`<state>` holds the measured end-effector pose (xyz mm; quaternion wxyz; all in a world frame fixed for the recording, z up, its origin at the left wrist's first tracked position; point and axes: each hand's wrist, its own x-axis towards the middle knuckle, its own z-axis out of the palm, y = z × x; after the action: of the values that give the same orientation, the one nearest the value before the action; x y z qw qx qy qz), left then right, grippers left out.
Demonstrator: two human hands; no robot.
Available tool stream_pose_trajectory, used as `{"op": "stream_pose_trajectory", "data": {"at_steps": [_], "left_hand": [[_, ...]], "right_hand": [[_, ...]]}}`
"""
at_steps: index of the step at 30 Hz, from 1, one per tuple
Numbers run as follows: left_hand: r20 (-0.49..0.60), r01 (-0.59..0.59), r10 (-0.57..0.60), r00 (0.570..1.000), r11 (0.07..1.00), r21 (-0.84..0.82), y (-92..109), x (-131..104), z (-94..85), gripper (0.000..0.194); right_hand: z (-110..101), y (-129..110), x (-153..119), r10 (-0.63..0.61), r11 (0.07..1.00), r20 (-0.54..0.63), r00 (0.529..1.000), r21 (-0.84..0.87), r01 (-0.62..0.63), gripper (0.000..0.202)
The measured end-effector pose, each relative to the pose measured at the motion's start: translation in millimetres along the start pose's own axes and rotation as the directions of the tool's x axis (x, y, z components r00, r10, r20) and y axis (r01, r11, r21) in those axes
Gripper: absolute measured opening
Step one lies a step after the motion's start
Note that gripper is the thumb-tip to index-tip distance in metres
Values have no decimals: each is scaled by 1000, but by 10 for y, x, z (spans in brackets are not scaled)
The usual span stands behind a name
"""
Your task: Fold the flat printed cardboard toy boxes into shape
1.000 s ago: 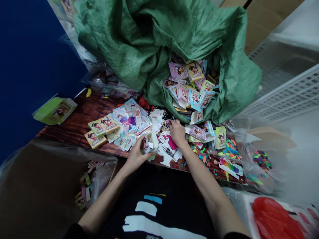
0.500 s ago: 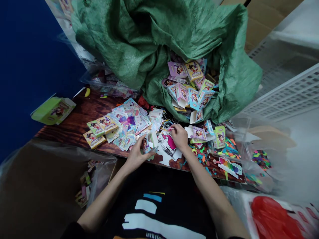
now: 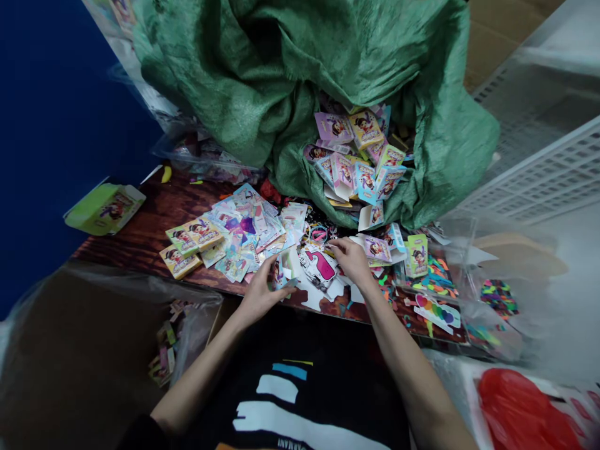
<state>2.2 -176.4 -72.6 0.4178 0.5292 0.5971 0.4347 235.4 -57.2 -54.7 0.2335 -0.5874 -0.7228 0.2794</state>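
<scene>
My left hand (image 3: 262, 290) is closed around a small open card box (image 3: 287, 265), its flaps raised and its mouth toward my right hand. My right hand (image 3: 349, 256) has its fingertips together among small trinkets; what they hold, if anything, is too small to tell. Just left of those fingertips lie white die-cut stickers with a magenta shape (image 3: 321, 267). A pink ring-like trinket (image 3: 319, 234) lies behind the stickers. Left of the box spreads a heap of shiny printed cards (image 3: 244, 234). Several closed yellow and green boxes (image 3: 190, 240) are stacked beside the cards.
A green woven sack (image 3: 225, 81) spills empty printed boxes (image 3: 365, 181) at the back. To the right are colourful small pieces (image 3: 435, 278) and a rainbow-heart sticker (image 3: 435, 312). A lined carton (image 3: 94, 350) with finished-looking boxes stands below left. A green box (image 3: 110, 209) sits far left.
My right hand has moved slightly right, away from the magenta sticker, and the pink trinket now shows apart from it. My left hand still holds the box.
</scene>
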Motion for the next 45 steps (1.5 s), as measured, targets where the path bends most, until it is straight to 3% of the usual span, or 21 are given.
{"op": "stream_pose_trajectory", "data": {"at_steps": [4, 8, 11, 20, 23, 27, 30, 34, 38, 41, 45], "left_hand": [[33, -61, 63, 997, 996, -64, 81, 34, -23, 68], [33, -94, 96, 995, 993, -65, 127, 76, -22, 69], [37, -57, 58, 998, 998, -26, 94, 69, 0, 71], [42, -9, 9, 999, 1000, 3, 4, 28, -12, 71], [50, 5, -4, 999, 1000, -6, 20, 36, -15, 72], [65, 35, -34, 997, 999, -16, 31, 54, -25, 73], [92, 49, -46, 995, 998, -30, 75, 116, -25, 76], [241, 41, -8, 971, 990, -132, 166, 292, 36, 75], [324, 62, 1, 946, 981, -184, 166, 471, 133, 75], [305, 86, -2, 952, 962, -260, 119, 531, 152, 73], [213, 105, -31, 977, 932, -348, 76, 538, 77, 69]], "right_hand": [[-77, -123, -9, 48, 946, 0, 999, 321, -46, 17], [-174, -263, -59, 144, 739, 193, 971, 631, -235, 31], [-181, -295, -89, 150, 614, 252, 956, 734, -290, 33], [-85, -178, -69, 133, 672, 191, 973, 704, -230, 31], [-62, -120, -40, 151, 752, 111, 982, 632, -187, 34], [-25, -58, 18, 130, 904, -59, 990, 416, -94, 28], [45, -89, 101, 85, 956, -33, 996, 286, -72, 26], [212, -288, 335, 13, 988, -5, 1000, 156, -12, 31], [366, -537, 660, -96, 982, -53, 994, -168, 86, 46], [393, -619, 822, -70, 903, 57, 996, -421, 88, 51], [278, -567, 780, -28, 859, 195, 980, -497, 123, 45]]}}
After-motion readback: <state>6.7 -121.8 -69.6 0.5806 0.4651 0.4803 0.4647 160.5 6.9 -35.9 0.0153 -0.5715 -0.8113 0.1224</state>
